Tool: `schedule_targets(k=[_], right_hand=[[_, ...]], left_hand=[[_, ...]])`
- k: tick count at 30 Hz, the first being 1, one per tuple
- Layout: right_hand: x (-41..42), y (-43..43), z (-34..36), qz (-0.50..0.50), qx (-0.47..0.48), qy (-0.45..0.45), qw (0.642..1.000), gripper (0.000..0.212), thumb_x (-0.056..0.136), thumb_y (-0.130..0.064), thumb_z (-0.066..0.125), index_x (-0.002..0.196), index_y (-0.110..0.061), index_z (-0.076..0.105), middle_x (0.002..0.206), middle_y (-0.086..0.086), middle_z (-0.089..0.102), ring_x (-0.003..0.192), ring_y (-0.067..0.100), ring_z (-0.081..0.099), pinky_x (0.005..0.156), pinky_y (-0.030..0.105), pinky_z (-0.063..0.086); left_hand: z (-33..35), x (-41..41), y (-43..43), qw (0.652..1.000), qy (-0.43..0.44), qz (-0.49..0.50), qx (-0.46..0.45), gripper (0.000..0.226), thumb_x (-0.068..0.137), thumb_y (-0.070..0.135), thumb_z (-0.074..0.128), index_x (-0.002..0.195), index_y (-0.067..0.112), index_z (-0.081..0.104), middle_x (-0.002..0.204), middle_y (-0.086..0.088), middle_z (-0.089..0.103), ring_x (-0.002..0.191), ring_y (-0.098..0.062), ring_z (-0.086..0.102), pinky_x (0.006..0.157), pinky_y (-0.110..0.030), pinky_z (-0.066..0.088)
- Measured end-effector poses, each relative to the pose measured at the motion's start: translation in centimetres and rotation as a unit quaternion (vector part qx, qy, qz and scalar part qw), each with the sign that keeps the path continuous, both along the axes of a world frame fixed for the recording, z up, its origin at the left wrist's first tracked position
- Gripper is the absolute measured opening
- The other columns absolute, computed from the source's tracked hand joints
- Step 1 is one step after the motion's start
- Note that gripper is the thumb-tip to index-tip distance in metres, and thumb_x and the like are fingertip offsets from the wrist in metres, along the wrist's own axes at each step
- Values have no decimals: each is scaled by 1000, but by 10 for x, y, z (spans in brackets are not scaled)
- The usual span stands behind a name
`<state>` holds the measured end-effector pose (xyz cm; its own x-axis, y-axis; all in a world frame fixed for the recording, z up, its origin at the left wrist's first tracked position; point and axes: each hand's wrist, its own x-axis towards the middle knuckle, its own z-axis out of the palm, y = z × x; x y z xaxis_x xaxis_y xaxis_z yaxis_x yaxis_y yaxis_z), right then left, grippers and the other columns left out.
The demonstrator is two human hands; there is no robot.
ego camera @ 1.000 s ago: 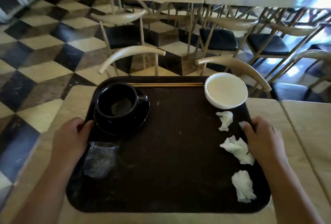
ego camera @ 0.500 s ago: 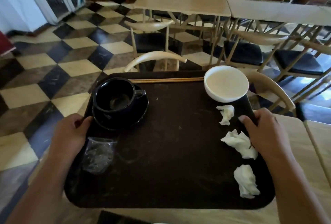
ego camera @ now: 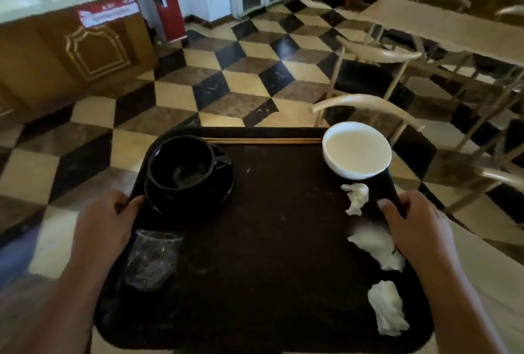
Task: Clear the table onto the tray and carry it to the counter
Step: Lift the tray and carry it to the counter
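I hold a dark brown tray [ego camera: 269, 240] level in front of me, above the checkered floor. My left hand [ego camera: 106, 229] grips its left edge and my right hand [ego camera: 419, 229] grips its right edge. On the tray stand a black cup [ego camera: 181, 166] on a black saucer [ego camera: 198, 197] at the far left and a white bowl [ego camera: 357, 149] at the far right. Wooden chopsticks [ego camera: 263, 141] lie along the far rim. A crumpled clear plastic cup [ego camera: 150, 260] lies near my left hand. Three crumpled white napkins [ego camera: 377, 248] lie along the right side.
A wooden counter [ego camera: 65, 50] with a glass display top stands at the far left. Chairs [ego camera: 365, 107] and tables [ego camera: 442, 27] fill the right side. Part of a light table [ego camera: 487, 268] shows under my right arm. Checkered floor [ego camera: 226, 78] stretches between me and the counter.
I have lifted the tray off the table and turned left. The chairs and tables slid to the right, and the counter came into view at the far left.
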<state>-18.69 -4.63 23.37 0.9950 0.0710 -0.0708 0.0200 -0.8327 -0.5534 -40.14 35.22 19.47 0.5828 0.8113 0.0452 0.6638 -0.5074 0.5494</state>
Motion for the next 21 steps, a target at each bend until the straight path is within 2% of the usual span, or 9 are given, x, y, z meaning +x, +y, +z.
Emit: schedule_targets(k=[5, 9, 12, 14, 18, 21], right_hand=[[7, 94, -1, 60, -5, -7, 998, 23, 96, -35, 59, 95, -12, 59, 72, 2, 58, 61, 13, 52, 48, 25, 32], [5, 182, -5, 103, -7, -23, 994, 23, 96, -37, 58, 94, -15, 56, 74, 0, 56, 63, 10, 48, 51, 25, 30], [0, 250, -6, 131, -3, -27, 991, 23, 96, -36, 59, 92, -13, 57, 73, -1, 54, 63, 9, 46, 51, 26, 28], [-8, 296, -7, 154, 4, -27, 988, 23, 95, -36, 59, 93, -13, 57, 74, 0, 55, 64, 10, 47, 52, 27, 30], [-24, 388, -8, 204, 1, -25, 979, 20, 96, -36, 59, 94, -16, 55, 75, 0, 54, 66, 12, 49, 59, 33, 36], [-34, 449, -11, 241, -9, -23, 970, 26, 95, -38, 59, 101, -12, 61, 82, 5, 60, 72, 20, 53, 63, 34, 38]], left_hand=[[3, -48, 51, 997, -14, 77, 11, 37, 95, 36, 61, 64, 14, 58, 62, -7, 58, 59, -22, 55, 55, -36, 39], [5, -86, 111, 991, -19, 135, -7, 36, 94, 35, 62, 63, 18, 56, 61, -4, 57, 58, -21, 53, 53, -34, 32], [10, -115, 158, 986, -22, 167, 4, 38, 93, 38, 62, 63, 16, 58, 61, -5, 58, 61, -29, 57, 54, -36, 35], [15, -135, 186, 981, -26, 191, 1, 35, 94, 37, 61, 68, 13, 61, 66, -6, 61, 65, -28, 57, 58, -40, 41], [16, -176, 243, 973, -28, 228, 9, 34, 94, 32, 62, 67, 13, 61, 65, -7, 62, 62, -26, 57, 57, -40, 43], [13, -205, 285, 961, -19, 276, -10, 29, 93, 35, 63, 72, 16, 64, 69, -8, 65, 68, -31, 61, 66, -45, 52]])
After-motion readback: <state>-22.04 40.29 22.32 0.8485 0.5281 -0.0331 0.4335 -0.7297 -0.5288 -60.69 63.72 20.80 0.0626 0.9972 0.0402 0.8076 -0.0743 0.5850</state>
